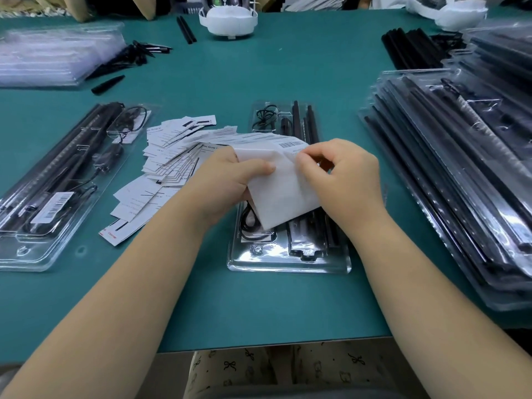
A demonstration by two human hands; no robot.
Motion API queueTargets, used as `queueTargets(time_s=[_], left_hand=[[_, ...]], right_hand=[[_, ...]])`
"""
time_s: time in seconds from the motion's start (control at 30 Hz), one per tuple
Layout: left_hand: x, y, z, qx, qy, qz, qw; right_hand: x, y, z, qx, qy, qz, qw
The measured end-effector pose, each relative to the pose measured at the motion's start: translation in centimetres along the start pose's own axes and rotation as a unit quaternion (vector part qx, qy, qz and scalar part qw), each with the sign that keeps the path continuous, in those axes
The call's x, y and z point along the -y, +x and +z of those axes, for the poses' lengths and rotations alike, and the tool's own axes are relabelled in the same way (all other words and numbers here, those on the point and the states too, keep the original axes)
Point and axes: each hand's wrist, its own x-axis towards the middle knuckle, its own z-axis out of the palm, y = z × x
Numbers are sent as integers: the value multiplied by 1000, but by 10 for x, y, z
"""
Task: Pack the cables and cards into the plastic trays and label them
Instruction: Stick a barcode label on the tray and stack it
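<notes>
The work surface is a flat table (259, 306) covered in a teal-green mat, its near edge running straight across the lower view. Lighting is even and diffuse, producing soft glare. Beyond the far table edge, the room is cluttered and indistinct.

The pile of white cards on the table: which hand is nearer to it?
Left. The left hand is right beside the pile of white cards, at its right edge. The right hand is farther right, over the middle tray.
</notes>
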Motion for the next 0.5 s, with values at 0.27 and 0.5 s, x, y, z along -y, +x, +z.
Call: queueTargets(time_s=[0.27,0.5], left_hand=[[-19,-1,-28,-103,50,-100,988],[-18,-5,-32,-117,313,-94,938]], right_hand=[[-7,15,-12,-168,309,285,892],[-6,14,-10,-152,354,273,881]])
